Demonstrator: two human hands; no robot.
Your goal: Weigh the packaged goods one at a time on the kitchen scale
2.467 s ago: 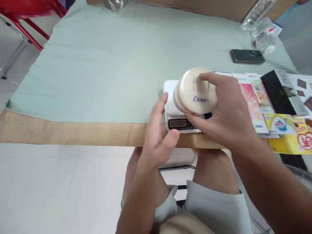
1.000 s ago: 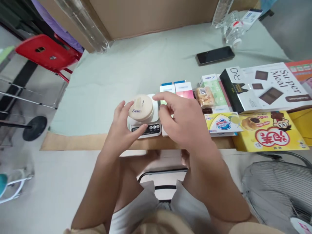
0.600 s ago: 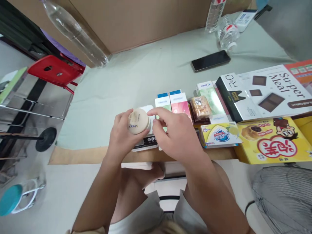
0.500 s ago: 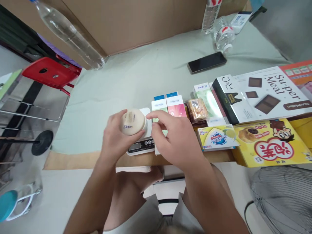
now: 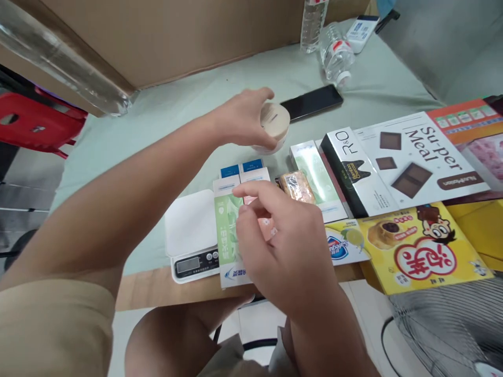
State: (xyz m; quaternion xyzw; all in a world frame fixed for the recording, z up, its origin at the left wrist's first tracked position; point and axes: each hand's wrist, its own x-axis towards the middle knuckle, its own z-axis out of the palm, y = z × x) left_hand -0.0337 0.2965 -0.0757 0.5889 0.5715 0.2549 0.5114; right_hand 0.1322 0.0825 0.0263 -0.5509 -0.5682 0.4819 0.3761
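My left hand (image 5: 240,118) is stretched far out over the table and grips a round cream Dove jar (image 5: 274,125), held just above the cloth near a black phone (image 5: 312,102). The white kitchen scale (image 5: 190,236) at the table's front edge has nothing on its platform. My right hand (image 5: 285,243) hovers over a green-and-white box (image 5: 227,235) and a pink box (image 5: 268,228) beside the scale, its fingers curled and touching the box tops; I see nothing held in it.
Product boxes lie in a row to the right: a green box (image 5: 317,175), a black-and-white chocolate box (image 5: 401,157), a yellow cake box (image 5: 422,246), a wrapped snack (image 5: 296,187). Water bottles (image 5: 334,50) and cardboard stand at the back. A fan (image 5: 451,335) sits lower right.
My left hand lifted the Dove jar off the scale and carried it to the far side near the phone. My right hand shifted onto the green and pink boxes.
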